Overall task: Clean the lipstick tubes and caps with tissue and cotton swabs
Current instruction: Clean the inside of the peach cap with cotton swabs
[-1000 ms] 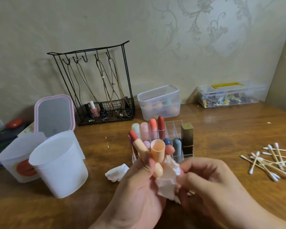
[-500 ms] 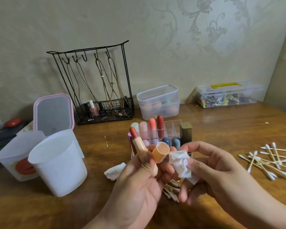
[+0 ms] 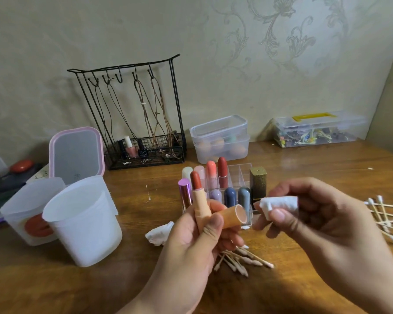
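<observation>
An uncapped lipstick (image 3: 199, 196) is held upright in the left hand (image 3: 191, 243), fingers curled round its peach tube; the matching cap (image 3: 233, 217) is pinched in the same hand, its open mouth turned toward three o'clock. A folded tissue (image 3: 279, 203) is pinched between thumb and fingers of the right hand (image 3: 322, 223), just apart from the cap's rim. A clear organizer (image 3: 238, 175) of lipsticks is seen at twelve o'clock behind the hands. Used swabs (image 3: 241, 259) are scattered on the table (image 3: 304, 168) below the hands, and clean swabs (image 3: 386, 214) near the edge at three o'clock. Two white cups (image 3: 82, 225) are crowded at nine o'clock, a crumpled tissue (image 3: 159, 232) just beside the left hand. Bare wood is left toward six o'clock.
</observation>
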`<state>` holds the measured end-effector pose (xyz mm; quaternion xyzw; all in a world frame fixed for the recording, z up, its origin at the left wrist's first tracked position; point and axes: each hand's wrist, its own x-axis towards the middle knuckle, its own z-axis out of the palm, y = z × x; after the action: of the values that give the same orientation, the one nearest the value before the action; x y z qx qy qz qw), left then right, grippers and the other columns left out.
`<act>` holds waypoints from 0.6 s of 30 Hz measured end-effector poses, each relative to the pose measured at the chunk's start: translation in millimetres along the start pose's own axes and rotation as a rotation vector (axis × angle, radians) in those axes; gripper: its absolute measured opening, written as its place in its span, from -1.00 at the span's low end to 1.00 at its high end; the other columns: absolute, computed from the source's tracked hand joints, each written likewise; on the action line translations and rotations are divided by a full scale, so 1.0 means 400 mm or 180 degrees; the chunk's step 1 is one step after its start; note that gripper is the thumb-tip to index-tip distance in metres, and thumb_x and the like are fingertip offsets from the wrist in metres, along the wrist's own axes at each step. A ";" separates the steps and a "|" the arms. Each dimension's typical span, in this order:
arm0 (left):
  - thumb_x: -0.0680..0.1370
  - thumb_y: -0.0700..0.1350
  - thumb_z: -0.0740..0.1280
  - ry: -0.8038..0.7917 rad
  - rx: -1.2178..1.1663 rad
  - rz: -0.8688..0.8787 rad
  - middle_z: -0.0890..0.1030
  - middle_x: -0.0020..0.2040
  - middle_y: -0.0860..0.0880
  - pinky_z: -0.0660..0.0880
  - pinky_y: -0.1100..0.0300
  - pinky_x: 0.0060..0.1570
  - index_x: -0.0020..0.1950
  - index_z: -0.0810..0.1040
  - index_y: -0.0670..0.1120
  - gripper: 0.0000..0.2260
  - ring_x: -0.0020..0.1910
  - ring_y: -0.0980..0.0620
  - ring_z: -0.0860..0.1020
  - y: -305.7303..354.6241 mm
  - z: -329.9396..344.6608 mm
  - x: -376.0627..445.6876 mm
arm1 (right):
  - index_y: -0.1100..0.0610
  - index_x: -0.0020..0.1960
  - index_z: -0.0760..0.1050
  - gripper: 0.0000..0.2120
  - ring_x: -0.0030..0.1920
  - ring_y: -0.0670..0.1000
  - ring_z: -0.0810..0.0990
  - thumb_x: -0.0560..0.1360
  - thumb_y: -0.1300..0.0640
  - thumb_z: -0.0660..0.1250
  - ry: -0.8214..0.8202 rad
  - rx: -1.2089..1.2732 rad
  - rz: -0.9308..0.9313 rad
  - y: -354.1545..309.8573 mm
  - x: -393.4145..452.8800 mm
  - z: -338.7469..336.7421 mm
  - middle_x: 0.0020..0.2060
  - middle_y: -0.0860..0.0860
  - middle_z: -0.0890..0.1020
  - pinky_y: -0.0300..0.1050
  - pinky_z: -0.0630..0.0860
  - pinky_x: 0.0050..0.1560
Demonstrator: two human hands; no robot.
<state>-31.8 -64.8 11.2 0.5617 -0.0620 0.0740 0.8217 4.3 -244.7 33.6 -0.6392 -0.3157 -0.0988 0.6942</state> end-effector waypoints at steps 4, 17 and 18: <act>0.29 0.28 0.49 -0.0091 0.0643 0.0095 0.66 -0.14 -0.11 0.51 0.11 -0.12 -0.02 0.61 0.05 -0.59 -0.20 -0.08 0.61 -0.007 -0.004 -0.003 | -0.01 -0.14 0.68 -0.89 -0.17 0.00 0.69 0.34 0.03 0.49 -0.0029 -0.0564 -0.0302 0.001 -0.002 -0.007 -0.07 -0.01 0.66 -0.25 0.60 -0.15; 0.44 0.03 0.32 -0.0334 0.1214 0.0058 0.62 -0.31 -0.04 0.53 0.24 -0.26 0.05 0.47 -0.16 -0.68 -0.36 0.01 0.59 0.022 0.006 -0.017 | 0.17 -0.22 0.69 -0.76 -0.38 0.11 0.64 0.25 0.01 0.55 -0.0293 0.0003 0.0181 -0.002 -0.006 -0.002 -0.16 0.05 0.59 -0.13 0.59 -0.31; 0.44 0.05 0.31 -0.0326 0.1275 0.0074 0.61 -0.31 -0.03 0.52 0.26 -0.25 0.04 0.48 -0.15 -0.68 -0.36 0.02 0.59 0.024 0.004 -0.016 | 0.16 -0.24 0.69 -0.76 -0.37 0.11 0.65 0.24 0.00 0.56 -0.0322 0.0028 0.0256 -0.003 -0.004 -0.002 -0.16 0.05 0.59 -0.13 0.60 -0.30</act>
<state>-40.1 -63.3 19.4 0.7162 -0.0942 0.0656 0.6884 2.6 -246.2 33.6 -0.6525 -0.3248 -0.0370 0.6837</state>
